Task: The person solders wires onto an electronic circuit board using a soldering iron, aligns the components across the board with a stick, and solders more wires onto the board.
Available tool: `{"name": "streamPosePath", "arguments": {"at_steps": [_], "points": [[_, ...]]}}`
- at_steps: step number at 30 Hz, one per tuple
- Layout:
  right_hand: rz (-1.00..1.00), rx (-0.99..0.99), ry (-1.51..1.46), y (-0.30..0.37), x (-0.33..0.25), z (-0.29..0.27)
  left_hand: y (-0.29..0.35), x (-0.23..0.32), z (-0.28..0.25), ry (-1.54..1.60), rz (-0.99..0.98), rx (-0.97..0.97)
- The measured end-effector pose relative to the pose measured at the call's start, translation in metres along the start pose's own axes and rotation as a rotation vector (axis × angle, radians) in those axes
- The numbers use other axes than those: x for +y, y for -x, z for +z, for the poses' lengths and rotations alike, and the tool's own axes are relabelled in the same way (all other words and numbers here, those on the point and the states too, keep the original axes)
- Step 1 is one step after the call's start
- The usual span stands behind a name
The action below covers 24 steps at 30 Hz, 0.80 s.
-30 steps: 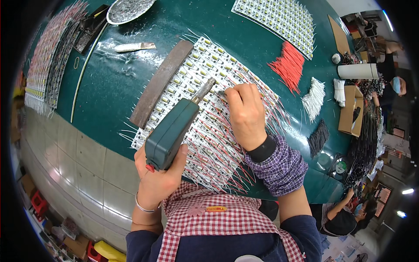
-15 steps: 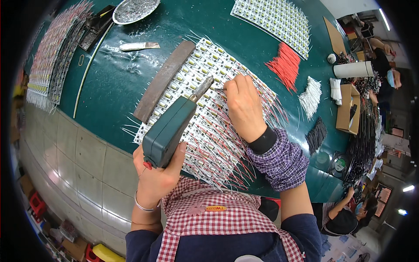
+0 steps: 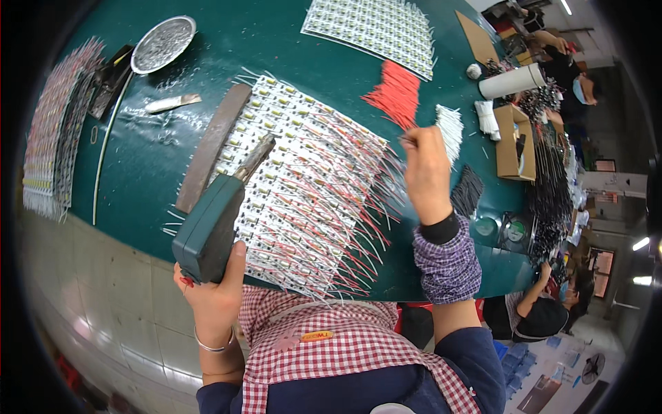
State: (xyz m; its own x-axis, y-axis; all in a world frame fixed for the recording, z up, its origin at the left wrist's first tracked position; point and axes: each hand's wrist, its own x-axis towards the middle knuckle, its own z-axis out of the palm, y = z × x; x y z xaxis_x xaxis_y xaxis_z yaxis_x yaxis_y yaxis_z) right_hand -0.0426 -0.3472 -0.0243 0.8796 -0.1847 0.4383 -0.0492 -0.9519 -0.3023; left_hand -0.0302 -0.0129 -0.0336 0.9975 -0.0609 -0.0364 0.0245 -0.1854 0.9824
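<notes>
My left hand (image 3: pixel 215 297) grips a soldering gun (image 3: pixel 207 228) with a dark green housing. Its metal tip (image 3: pixel 258 153) points away over a panel of small white circuit boards (image 3: pixel 238 162). Red and white wires stick out from the right part of that panel. My right hand (image 3: pixel 427 165) is closed in a pinch at the near end of a pile of red wires (image 3: pixel 396 93). A thin dark tool, apparently tweezers (image 3: pixel 405 139), shows slightly at its fingertips; most of it is hidden. White wires (image 3: pixel 448 131) lie just beyond this hand, and black wires (image 3: pixel 467 190) to its right.
A dark flat bar (image 3: pixel 215 148) lies along the panel's left edge. Farther left are a metal bowl (image 3: pixel 163 45), a wrapped blade (image 3: pixel 172 103) and stacked wired panels (image 3: pixel 55 131). Another panel (image 3: pixel 372 31) lies at the back. A cardboard box (image 3: pixel 507 148) and co-workers are at right.
My right hand has moved right, from above the panel to the red wire pile. The soldering gun tip still hovers above the boards. The whole view has shifted.
</notes>
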Motion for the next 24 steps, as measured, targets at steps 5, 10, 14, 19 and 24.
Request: {"name": "streamPosePath", "arguments": {"at_steps": [5,10,14,19,24], "points": [[0.214,-0.012,0.111,0.036,0.078,-0.017,-0.003,0.004,0.014,0.039,0.001,-0.02],[0.258,-0.087,-0.031,0.018,0.042,-0.014,-0.003,0.012,0.019,0.124,-0.076,-0.047],[0.136,-0.096,-0.119,-0.005,0.017,0.0,-0.002,0.01,0.018,0.117,-0.031,-0.036],[0.147,-0.162,-0.295,-0.028,0.012,0.02,-0.001,0.012,0.012,0.095,-0.051,-0.022],[0.358,-0.336,-0.493,-0.037,0.018,0.03,-0.003,0.011,0.01,0.121,-0.054,-0.03]]}}
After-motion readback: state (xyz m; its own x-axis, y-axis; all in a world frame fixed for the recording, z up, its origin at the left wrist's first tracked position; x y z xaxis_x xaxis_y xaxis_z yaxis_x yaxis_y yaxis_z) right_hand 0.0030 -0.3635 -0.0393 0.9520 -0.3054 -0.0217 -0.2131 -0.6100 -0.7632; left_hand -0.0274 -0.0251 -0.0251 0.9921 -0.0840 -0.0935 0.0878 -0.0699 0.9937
